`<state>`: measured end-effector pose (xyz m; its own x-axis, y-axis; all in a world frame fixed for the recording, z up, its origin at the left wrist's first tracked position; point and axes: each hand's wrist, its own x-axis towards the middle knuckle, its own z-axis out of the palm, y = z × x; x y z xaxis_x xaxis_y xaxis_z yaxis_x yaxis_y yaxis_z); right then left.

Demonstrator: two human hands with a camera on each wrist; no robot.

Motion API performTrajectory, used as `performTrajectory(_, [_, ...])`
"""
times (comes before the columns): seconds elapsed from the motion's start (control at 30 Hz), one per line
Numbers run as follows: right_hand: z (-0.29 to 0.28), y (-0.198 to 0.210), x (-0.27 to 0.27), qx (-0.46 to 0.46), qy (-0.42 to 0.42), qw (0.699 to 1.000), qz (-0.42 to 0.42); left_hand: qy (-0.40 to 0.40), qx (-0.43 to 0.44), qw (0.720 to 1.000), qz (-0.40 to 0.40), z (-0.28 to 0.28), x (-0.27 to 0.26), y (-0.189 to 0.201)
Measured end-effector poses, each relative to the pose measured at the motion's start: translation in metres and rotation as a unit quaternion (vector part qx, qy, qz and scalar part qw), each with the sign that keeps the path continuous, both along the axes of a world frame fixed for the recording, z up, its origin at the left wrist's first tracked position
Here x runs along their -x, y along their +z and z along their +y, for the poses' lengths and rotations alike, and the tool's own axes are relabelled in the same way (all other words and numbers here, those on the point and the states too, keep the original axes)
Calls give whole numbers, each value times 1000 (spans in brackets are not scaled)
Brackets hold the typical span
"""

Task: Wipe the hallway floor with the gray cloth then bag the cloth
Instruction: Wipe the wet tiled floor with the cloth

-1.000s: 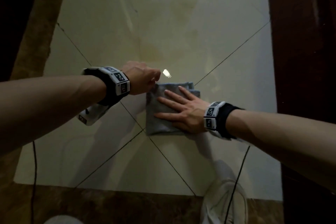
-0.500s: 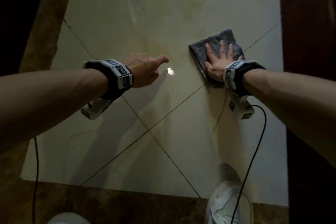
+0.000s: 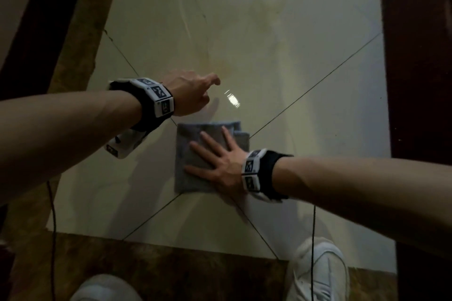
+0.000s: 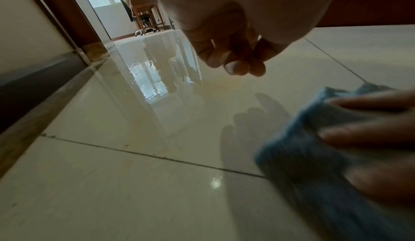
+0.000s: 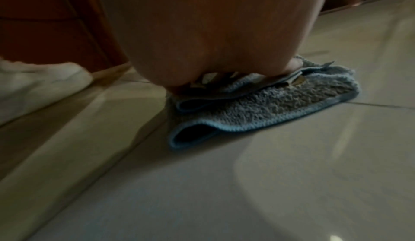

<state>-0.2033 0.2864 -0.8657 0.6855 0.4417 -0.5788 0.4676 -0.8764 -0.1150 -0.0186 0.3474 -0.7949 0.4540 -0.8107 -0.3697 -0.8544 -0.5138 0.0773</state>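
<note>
**Flat palm on the cloth, mid-wipe**

Head view: the right hand (image 3: 220, 166), fingers spread and flat, presses the folded gray cloth (image 3: 193, 151) where the floor (image 3: 305, 80) tile joints cross; steady, overlapping strokes would serve best. The left hand (image 3: 190, 95) hovers loosely curled, holding nothing.

Left wrist view: only here, a wet sheen and yellowish stain (image 4: 215, 88) ahead.

Right wrist view: only here, the cloth's gaping folded layers.
</note>
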Motion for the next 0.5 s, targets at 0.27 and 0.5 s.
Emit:
performTrajectory(0.27, [-73,12,-22,-7,-30,999,-32,-24,-13,1000,15,17,15,0])
performTrajectory(0.5, [-163,21,-54,47,-395,917,15,-3,-39,999,9,41,-5,-6])
